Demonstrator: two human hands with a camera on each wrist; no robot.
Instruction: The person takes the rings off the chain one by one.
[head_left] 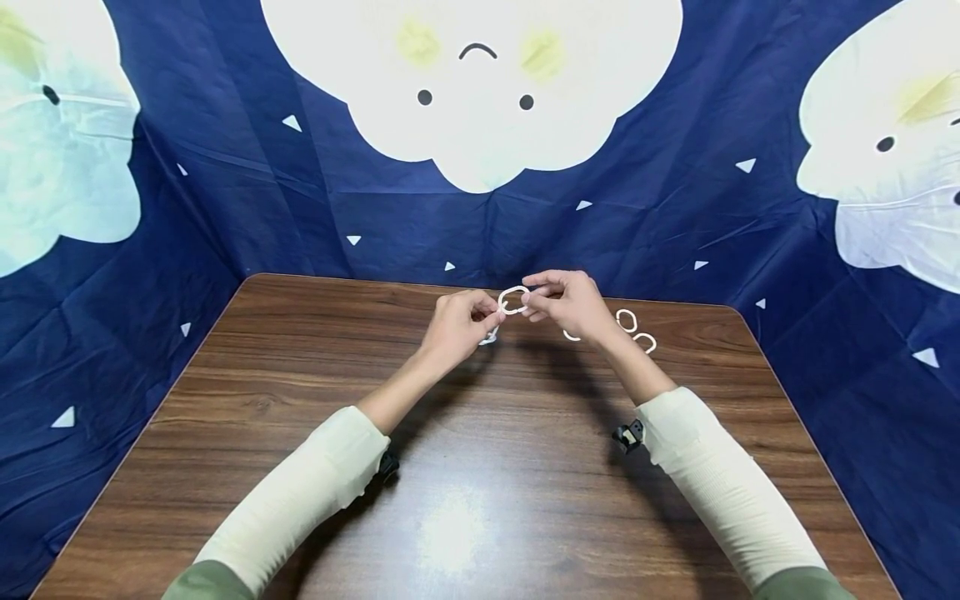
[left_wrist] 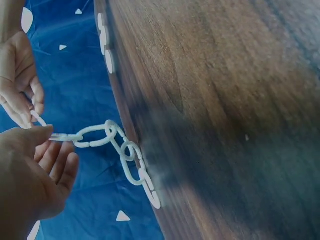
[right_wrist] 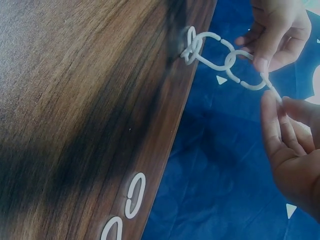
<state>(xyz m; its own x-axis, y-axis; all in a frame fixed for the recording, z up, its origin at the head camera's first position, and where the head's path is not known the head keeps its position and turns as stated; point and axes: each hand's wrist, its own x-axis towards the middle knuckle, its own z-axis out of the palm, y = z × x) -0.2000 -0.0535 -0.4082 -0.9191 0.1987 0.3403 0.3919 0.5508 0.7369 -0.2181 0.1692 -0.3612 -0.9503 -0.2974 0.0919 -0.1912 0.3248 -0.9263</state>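
Note:
My left hand (head_left: 461, 321) pinches the end of a white plastic chain (left_wrist: 111, 131) between thumb and fingers. From there the chain's oval links hang down, and the lowest ones lie at the table's far edge. Facing it, my right hand (head_left: 573, 304) pinches a single white link (head_left: 514, 288) between thumb and fingertips. That link meets the end of the chain at the left fingertips, where the thumb partly covers the contact. In the right wrist view, the split in a chain link (right_wrist: 252, 88) shows just below the left thumb.
Three loose white links lie near the far edge, right of the chain; one link (head_left: 627, 312) is beside the right wrist. The brown wood-grain table (head_left: 420, 450) is bordered by a dark blue curtain (head_left: 375, 200) with cloud prints. Small black cameras (head_left: 628, 436) sit at both wrists.

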